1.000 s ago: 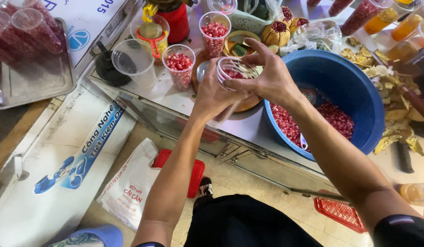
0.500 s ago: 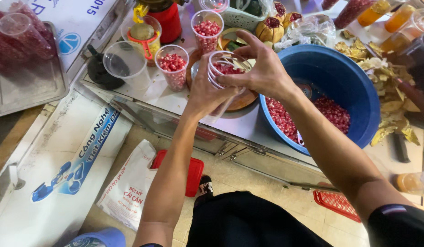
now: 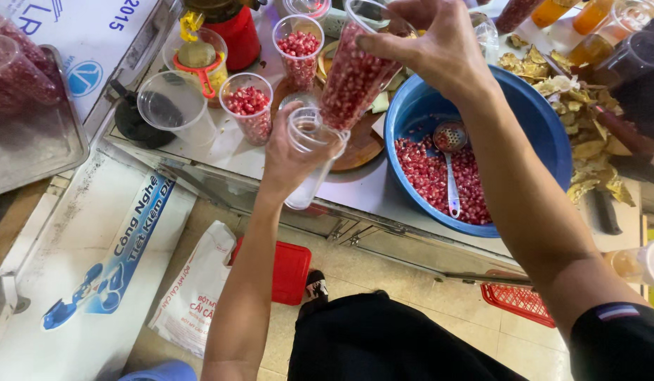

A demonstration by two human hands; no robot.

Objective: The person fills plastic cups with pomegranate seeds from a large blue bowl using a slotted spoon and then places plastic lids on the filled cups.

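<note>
My right hand [image 3: 440, 49] grips by its rim a clear plastic cup packed with red pomegranate seeds [image 3: 348, 81], tilted and raised over the counter. Just below it, my left hand [image 3: 288, 159] is wrapped around an empty clear plastic cup [image 3: 303, 192]; the filled cup's base sits close to the empty cup's rim. To the right is a blue basin [image 3: 546, 134] holding loose seeds [image 3: 426, 169] and a metal slotted spoon [image 3: 450, 169].
Two seed-filled cups [image 3: 248, 106] [image 3: 298, 46] and an empty cup [image 3: 177, 106] stand left of a round wooden board [image 3: 362, 144]. A metal tray [image 3: 37, 141] lies far left, and peel scraps [image 3: 588, 134] are right of the basin. A red stool [image 3: 288, 271] and red basket [image 3: 517, 300] are on the floor.
Both hands held the cups together over the board; now my right hand has lifted the filled cup up and away from the empty one that stays in my left hand.
</note>
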